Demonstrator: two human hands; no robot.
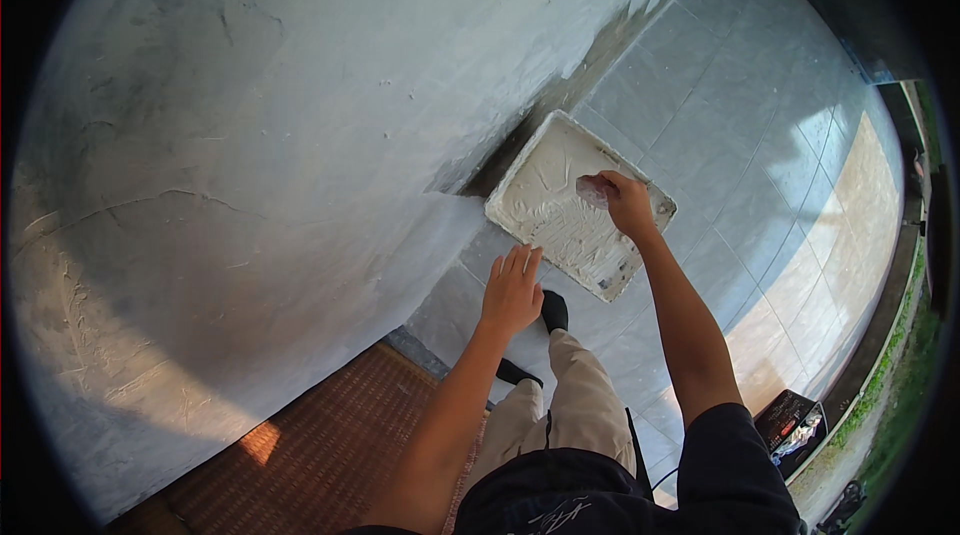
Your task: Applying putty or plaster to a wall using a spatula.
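Right hand [628, 203] gripped a pale wad [592, 191] over the white paint tray [520, 197] on the tiled floor [720, 135], right of the wall [280, 135]. Left hand [512, 290] hovered open, empty. Judgement: loading evenly, without dripping, would serve best.

Exterior of a building under finishing work, at a tiled porch or terrace. Evidence: rough, cracked plastered wall [250, 135] partly coated white; grey floor tiles [730, 115] in sunlight; paint-smeared white tray [560, 205] on the floor; grass strip [900, 335] beyond the edge.
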